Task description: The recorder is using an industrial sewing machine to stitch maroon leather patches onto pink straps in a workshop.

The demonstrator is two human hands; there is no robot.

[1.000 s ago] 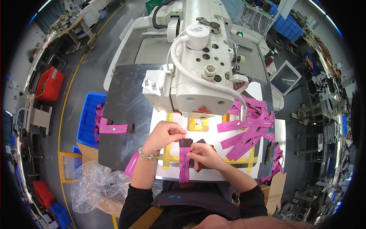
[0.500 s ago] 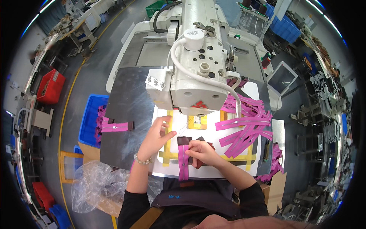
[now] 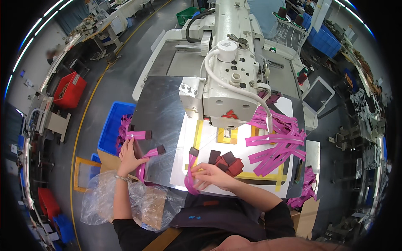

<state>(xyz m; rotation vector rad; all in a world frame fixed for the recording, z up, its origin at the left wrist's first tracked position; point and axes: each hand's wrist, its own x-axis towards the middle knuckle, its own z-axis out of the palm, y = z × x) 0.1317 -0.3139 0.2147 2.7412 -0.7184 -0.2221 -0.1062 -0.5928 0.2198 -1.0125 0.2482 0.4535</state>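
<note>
My right hand (image 3: 212, 175) is closed on a pink zipper (image 3: 189, 173) with a dark fabric tab at its upper end; the strip bends toward the front edge of the table. At the table's left edge, my left hand (image 3: 130, 160) has its thumb apart from its fingers. Its fingertips touch a pink zipper with a dark tab (image 3: 140, 134), and its thumb rests by a second tabbed strip (image 3: 151, 153) that hangs over the edge. Right of my right hand lies a pile of dark red and brown fabric tabs (image 3: 231, 162).
A white sewing machine head (image 3: 228, 104) stands over the white, yellow-taped work plate (image 3: 197, 138). Many pink zippers (image 3: 278, 140) lie to the right. A blue bin (image 3: 109, 134) with more zippers stands at left, above crumpled clear plastic (image 3: 100, 196). A tilted screen (image 3: 318, 96) stands at far right.
My left hand has moved left, away from the machine, to the zippers at the table's edge. My right hand has carried its zipper slightly left, uncovering the tab pile. The view has shifted a little.
</note>
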